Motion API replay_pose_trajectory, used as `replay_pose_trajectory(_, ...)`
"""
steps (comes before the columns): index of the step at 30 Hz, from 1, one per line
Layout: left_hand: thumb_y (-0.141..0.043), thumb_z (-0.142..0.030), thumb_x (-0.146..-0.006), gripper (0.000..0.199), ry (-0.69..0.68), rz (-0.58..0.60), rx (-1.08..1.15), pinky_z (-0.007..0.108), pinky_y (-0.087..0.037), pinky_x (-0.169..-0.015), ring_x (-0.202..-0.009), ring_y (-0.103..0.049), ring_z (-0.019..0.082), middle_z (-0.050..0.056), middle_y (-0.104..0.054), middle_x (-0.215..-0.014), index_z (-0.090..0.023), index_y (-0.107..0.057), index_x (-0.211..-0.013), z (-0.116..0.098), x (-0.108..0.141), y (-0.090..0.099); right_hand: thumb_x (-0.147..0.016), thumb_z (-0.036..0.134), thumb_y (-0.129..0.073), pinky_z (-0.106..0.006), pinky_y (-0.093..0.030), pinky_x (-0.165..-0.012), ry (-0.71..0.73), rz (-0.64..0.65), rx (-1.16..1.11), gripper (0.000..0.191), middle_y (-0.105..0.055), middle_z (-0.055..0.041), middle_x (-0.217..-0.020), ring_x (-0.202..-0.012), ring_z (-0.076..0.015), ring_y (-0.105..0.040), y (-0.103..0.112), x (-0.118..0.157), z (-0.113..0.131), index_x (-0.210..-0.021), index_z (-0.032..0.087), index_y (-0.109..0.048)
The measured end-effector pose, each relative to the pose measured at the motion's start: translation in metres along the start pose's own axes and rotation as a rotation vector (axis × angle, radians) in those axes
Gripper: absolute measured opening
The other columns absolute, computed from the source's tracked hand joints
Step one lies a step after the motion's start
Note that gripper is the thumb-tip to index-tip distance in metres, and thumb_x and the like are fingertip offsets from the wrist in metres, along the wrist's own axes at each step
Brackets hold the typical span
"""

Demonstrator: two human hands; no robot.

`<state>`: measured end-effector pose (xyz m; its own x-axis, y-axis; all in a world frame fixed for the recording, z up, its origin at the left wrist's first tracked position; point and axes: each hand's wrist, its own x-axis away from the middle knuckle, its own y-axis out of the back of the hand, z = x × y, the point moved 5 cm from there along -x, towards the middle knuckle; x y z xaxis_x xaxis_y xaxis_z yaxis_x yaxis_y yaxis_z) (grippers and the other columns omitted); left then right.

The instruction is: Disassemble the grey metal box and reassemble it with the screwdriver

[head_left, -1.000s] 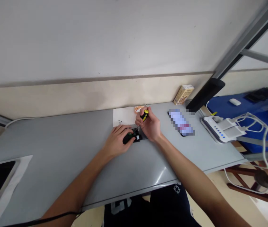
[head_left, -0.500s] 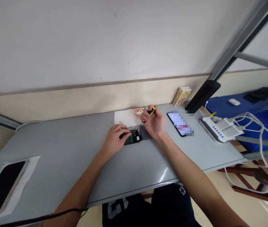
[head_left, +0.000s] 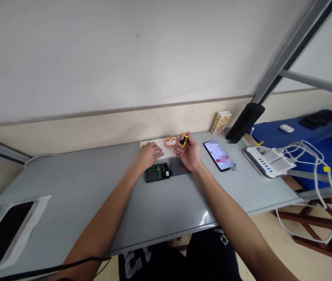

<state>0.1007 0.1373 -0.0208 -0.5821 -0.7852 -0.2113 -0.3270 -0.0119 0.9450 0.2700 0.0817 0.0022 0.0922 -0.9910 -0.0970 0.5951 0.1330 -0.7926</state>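
My right hand [head_left: 188, 151] is closed around the yellow-and-black handle of a screwdriver [head_left: 185, 139], held above the desk. My left hand [head_left: 148, 157] reaches over a white sheet of paper [head_left: 163, 156], fingers bent and drawn in toward the thumb. Anything between its fingertips is too small to make out. Just below the left hand lies an opened black case with a green circuit board [head_left: 159, 170]. A dark grey flat casing [head_left: 177, 166] adjoins it on the right, partly behind my right wrist. An orange-and-white animal-face item [head_left: 170, 142] rests on the paper.
A lit phone [head_left: 217, 156] lies to the right on the grey desk [head_left: 80, 187]. Behind it stand a small carton [head_left: 221, 122] and a black cylinder [head_left: 245, 121]. A white power strip [head_left: 267, 163] with cables sits farther right. A black-screened device [head_left: 6, 234] is at left.
My left hand has moved off the circuit board, up and left to the paper. The screwdriver has lifted away from the board, still in my right hand. The view has shifted slightly.
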Motion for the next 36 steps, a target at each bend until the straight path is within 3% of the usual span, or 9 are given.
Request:
replay_pose_trajectory(4,-0.048,-0.039,-0.105,0.033,0.078,-0.13,0.135,0.034,-0.047,-0.084,-0.096,-0.063,0.023,0.007,-0.071,-0.101,-0.02,-0.074,-0.099,0.012,0.038,0.019,-0.102,0.051,-0.047,-0.02,-0.03,-0.048,-0.015,-0.015,0.037,0.036,-0.032,0.0057,-0.06,-0.048,-0.0097,-0.024,-0.002,0.004,0.003,-0.079,0.023,-0.048)
replay_pose_trajectory(8,-0.044,-0.044,-0.106,0.038,0.162,-0.088,0.3,0.03,-0.044,-0.07,-0.078,-0.06,0.018,0.004,-0.067,-0.088,-0.02,-0.069,-0.093,0.021,0.081,0.023,-0.103,0.051,-0.043,-0.023,-0.037,-0.054,0.087,0.011,0.051,0.037,-0.034,0.0036,-0.063,-0.053,-0.0117,-0.031,-0.024,0.011,0.002,-0.079,0.023,-0.049)
replay_pose_trajectory(11,-0.043,-0.043,-0.106,0.033,0.164,-0.046,0.389,0.029,-0.045,-0.073,-0.079,-0.062,0.017,0.002,-0.069,-0.09,-0.021,-0.066,-0.099,0.019,0.096,0.015,-0.103,0.053,-0.044,-0.025,-0.039,-0.058,0.092,0.076,0.088,0.039,-0.036,0.0022,-0.067,-0.057,-0.0124,-0.035,-0.048,0.007,-0.014,-0.079,0.023,-0.05)
replay_pose_trajectory(15,-0.043,-0.038,-0.106,0.026,0.11,-0.028,0.336,0.031,-0.047,-0.081,-0.088,-0.065,0.019,0.003,-0.071,-0.099,-0.023,-0.065,-0.106,0.013,0.096,0.007,-0.1,0.05,-0.052,-0.024,-0.033,-0.055,0.082,0.138,0.189,0.036,-0.035,0.0026,-0.067,-0.058,-0.0116,-0.032,-0.068,-0.011,-0.046,-0.078,0.022,-0.051)
replay_pose_trajectory(19,-0.041,-0.036,-0.108,0.029,0.068,-0.029,0.308,0.034,-0.048,-0.084,-0.092,-0.066,0.021,0.005,-0.071,-0.1,-0.021,-0.065,-0.104,0.011,0.095,0.006,-0.097,0.054,-0.057,-0.024,-0.029,-0.052,0.084,0.126,0.251,0.038,-0.034,0.0036,-0.066,-0.056,-0.0108,-0.029,-0.067,-0.019,-0.064,-0.078,0.023,-0.051)
replay_pose_trajectory(30,-0.04,-0.034,-0.108,0.03,0.042,-0.033,0.291,0.035,-0.048,-0.082,-0.089,-0.064,0.021,0.006,-0.07,-0.096,-0.02,-0.066,-0.101,0.009,0.096,0.007,-0.097,0.059,-0.053,-0.025,-0.034,-0.051,0.145,0.013,0.334,0.04,-0.037,0.0038,-0.065,-0.054,-0.0111,-0.031,-0.056,-0.012,-0.058,-0.078,0.024,-0.047)
replay_pose_trajectory(36,-0.04,-0.035,-0.108,0.032,0.052,-0.027,0.274,0.035,-0.048,-0.083,-0.09,-0.065,0.022,0.006,-0.071,-0.097,-0.019,-0.067,-0.101,0.008,0.095,0.008,-0.097,0.06,-0.053,-0.024,-0.033,-0.051,0.111,0.019,0.314,0.041,-0.036,0.0037,-0.065,-0.055,-0.0113,-0.031,-0.057,-0.011,-0.062,-0.078,0.024,-0.047)
